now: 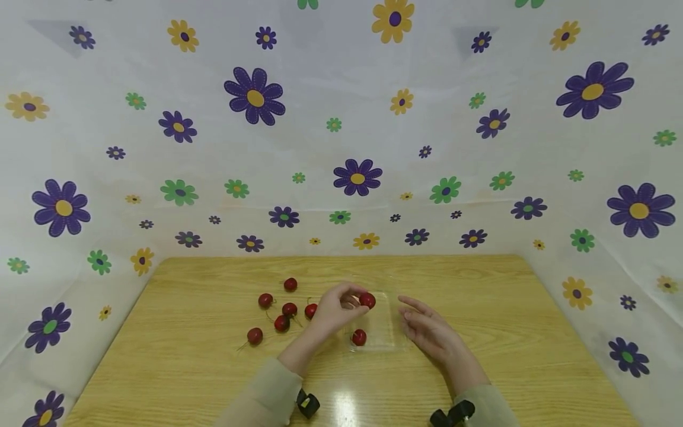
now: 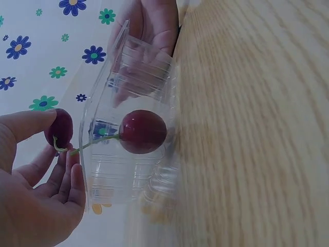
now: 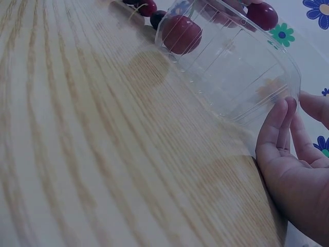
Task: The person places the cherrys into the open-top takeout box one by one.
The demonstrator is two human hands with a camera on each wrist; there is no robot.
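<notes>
A dark red cherry [image 1: 367, 300] is pinched between the thumb and fingers of my left hand [image 1: 335, 308], above a clear plastic box [image 1: 381, 344]. In the left wrist view the held cherry [image 2: 60, 127] has a green stem and hangs just outside the box's rim. Inside the box sits another cherry [image 1: 359, 337], its stem reaching toward the rim in the left wrist view. My right hand [image 1: 431, 335] is at the box's right side, fingers loosely bent. Its fingertips lie close to the box's corner in the right wrist view; whether they touch it I cannot tell.
Several loose cherries [image 1: 281, 323] with stems lie on the wooden table [image 1: 187, 350] left of the box, one partly behind the left hand. A white cloth with printed flowers [image 1: 320, 154] hangs behind the table and along both sides.
</notes>
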